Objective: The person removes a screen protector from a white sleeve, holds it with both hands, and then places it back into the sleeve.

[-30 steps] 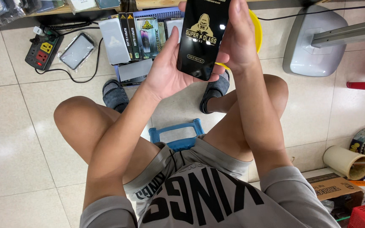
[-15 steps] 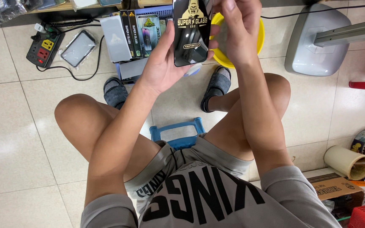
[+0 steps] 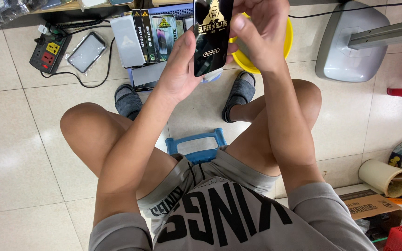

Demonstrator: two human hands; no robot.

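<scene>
At the top of the frame my left hand (image 3: 180, 76) has lifted the black box (image 3: 211, 37) higher, gripping it, while my right hand (image 3: 261, 32) pinches its top edge.

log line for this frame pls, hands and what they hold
left hand: holds black flat package upright | right hand: fingers at package top edge | behind: yellow bowl on floor

I sit on a blue plastic stool (image 3: 196, 142) over pale glossy floor tiles (image 3: 19, 153) that catch soft overhead light. A black power strip (image 3: 47, 50) lies by a stack of flat boxes (image 3: 152, 35) ahead. A grey fan base (image 3: 350, 46) stands to my right, tape rolls (image 3: 387, 176) nearer.
</scene>
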